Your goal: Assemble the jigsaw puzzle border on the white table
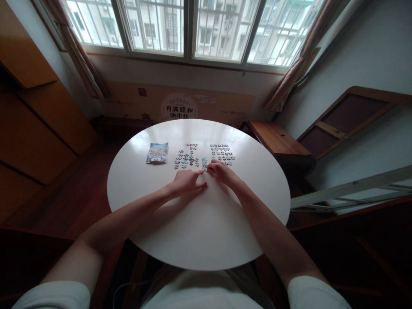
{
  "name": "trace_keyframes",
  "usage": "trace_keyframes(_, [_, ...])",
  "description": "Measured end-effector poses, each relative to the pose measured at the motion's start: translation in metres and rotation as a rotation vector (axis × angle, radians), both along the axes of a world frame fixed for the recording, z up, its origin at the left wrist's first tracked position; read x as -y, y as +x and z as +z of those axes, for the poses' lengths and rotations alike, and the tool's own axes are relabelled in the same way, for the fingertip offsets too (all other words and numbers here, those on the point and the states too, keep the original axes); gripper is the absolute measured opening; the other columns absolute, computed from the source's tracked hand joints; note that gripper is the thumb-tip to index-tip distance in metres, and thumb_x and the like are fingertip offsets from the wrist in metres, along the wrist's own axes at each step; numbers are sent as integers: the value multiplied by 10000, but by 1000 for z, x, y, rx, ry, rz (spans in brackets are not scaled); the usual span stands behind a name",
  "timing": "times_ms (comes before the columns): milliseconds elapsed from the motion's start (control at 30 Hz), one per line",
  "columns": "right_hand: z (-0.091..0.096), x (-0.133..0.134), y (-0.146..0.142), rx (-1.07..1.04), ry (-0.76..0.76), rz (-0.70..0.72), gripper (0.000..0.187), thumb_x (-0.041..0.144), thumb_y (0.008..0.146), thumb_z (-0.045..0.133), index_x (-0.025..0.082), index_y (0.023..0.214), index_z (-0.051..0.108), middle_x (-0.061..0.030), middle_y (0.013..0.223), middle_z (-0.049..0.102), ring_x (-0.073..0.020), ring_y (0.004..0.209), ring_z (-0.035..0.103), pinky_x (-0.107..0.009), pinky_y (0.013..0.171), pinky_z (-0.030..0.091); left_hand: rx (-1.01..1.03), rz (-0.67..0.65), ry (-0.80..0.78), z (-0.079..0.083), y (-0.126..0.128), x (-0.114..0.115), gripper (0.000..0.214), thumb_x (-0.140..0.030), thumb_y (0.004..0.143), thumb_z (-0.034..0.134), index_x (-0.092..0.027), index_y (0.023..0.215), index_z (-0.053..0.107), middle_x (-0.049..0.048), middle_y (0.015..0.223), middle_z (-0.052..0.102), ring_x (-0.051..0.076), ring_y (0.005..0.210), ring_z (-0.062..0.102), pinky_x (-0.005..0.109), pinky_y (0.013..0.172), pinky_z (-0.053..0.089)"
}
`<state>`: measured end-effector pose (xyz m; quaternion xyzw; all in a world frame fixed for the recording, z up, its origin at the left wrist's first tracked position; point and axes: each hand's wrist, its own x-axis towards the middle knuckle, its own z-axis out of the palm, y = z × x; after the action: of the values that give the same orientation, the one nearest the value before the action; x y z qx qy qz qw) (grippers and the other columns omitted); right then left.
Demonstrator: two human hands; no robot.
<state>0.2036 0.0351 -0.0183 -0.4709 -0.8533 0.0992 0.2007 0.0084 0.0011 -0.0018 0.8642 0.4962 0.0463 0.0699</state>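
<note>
A short upright strip of joined jigsaw puzzle pieces (204, 161) lies flat on the white round table (199, 231), between my two hands. My left hand (186, 181) rests at its lower left, index finger stretched to the bottom piece and thumb held apart. On the other side, my right hand (221, 171) has its fingers pinched together at the strip's lower right edge, apparently on a puzzle piece that they mostly hide. Loose jigsaw pieces (184, 159) are scattered beyond my left hand. Another group of loose pieces (220, 149) is spread in rough rows beyond my right hand.
A colourful printed sheet or packet (157, 153) lies on the table's left part. Behind the table's right side stands a wooden chair or stool (278, 136). A barred window (188, 30) with curtains spans the far wall, and wooden cabinets (41, 120) stand at left.
</note>
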Motion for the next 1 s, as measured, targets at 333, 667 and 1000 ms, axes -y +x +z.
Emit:
trace_keyframes(333, [1, 2, 0, -1, 9, -19, 206, 139, 877, 512, 144, 710, 633, -43, 812, 560, -119, 693, 509, -229, 643, 346, 10, -12, -4, -3, -2, -3, 585, -602, 837, 490, -272, 1316, 543, 81, 925, 720, 257, 853, 662, 298, 707, 432])
trace_keyframes(667, [-11, -6, 5, -111, -6, 8, 127, 157, 848, 546, 152, 796, 662, -44, 827, 587, -145, 764, 548, -247, 727, 413, -17, -68, 70, -7, 1, -16, 574, -552, 868, 473, -275, 1370, 477, 82, 921, 722, 264, 835, 674, 300, 702, 441])
trace_keyframes(1000, [-14, -10, 7, -152, -25, 3, 112, 138, 811, 565, 150, 786, 674, -44, 816, 598, -149, 763, 560, -250, 725, 425, -3, -49, 71, -13, 5, -25, 540, -564, 861, 470, -271, 1307, 550, 90, 920, 722, 277, 855, 674, 319, 731, 452])
